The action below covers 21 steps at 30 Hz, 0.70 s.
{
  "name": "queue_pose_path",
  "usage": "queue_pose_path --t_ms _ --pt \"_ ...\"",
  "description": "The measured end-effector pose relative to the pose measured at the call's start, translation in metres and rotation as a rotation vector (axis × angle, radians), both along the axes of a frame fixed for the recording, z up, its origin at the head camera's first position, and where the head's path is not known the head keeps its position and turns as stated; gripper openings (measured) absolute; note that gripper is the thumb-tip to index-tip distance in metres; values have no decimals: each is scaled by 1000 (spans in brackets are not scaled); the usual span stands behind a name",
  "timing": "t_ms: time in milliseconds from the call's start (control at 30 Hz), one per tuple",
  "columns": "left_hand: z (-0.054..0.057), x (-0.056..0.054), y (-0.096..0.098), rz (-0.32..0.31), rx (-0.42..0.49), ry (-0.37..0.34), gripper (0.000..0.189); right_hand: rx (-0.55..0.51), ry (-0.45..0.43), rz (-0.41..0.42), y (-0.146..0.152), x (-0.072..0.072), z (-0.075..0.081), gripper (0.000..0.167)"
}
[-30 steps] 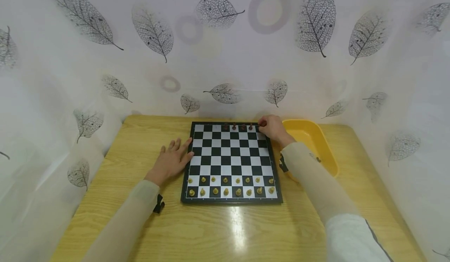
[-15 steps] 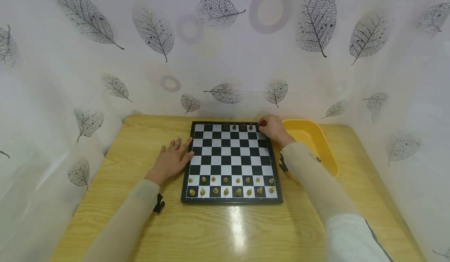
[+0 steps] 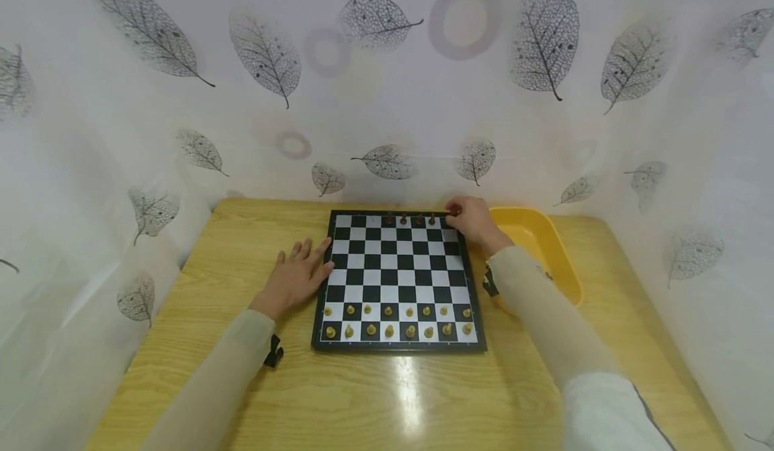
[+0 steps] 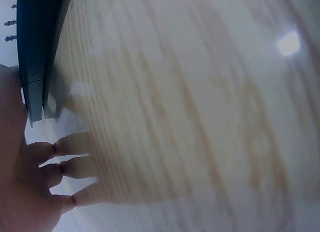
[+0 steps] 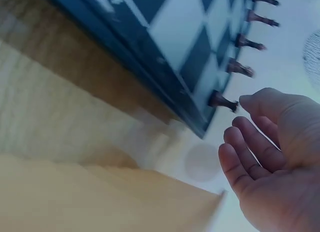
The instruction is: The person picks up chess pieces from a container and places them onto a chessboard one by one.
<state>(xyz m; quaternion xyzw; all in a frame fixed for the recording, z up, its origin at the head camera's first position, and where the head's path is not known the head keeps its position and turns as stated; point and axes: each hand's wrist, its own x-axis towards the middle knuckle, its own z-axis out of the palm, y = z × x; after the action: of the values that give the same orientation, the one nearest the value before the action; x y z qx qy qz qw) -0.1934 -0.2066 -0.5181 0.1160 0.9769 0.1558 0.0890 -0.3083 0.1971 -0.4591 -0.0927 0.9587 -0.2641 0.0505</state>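
Note:
A black-and-white chessboard (image 3: 397, 279) lies on the table. At its far right corner, a red-brown chess piece (image 5: 223, 101) stands upright on the corner square. My right hand (image 3: 474, 221) is at this piece; in the right wrist view the thumb (image 5: 270, 103) tip lies right by its top, and the other fingers are loosely bent. Several more red-brown pieces (image 3: 404, 220) stand along the far row. Yellow pieces (image 3: 389, 331) fill the two near rows. My left hand (image 3: 290, 283) lies with fingers spread at the board's left edge, fingertips over the frame.
A yellow tray (image 3: 565, 263) sits right of the board, partly hidden under the right forearm, with small dark pieces inside. The wooden table (image 3: 338, 397) meets a white leaf-printed curtain (image 3: 387, 101) at the back and sides.
My right hand has shifted very slightly up and right at the corner piece, its fingertips a little more apart. The left hand has stayed in place.

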Motion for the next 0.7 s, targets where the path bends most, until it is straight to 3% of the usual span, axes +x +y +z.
queue_pose_path --t_ms 233,700 --pt "0 0 0 -1 5 -3 70 -35 146 7 15 12 25 28" --pt "0 1 0 -14 5 5 71 -121 168 -50 81 54 47 34"
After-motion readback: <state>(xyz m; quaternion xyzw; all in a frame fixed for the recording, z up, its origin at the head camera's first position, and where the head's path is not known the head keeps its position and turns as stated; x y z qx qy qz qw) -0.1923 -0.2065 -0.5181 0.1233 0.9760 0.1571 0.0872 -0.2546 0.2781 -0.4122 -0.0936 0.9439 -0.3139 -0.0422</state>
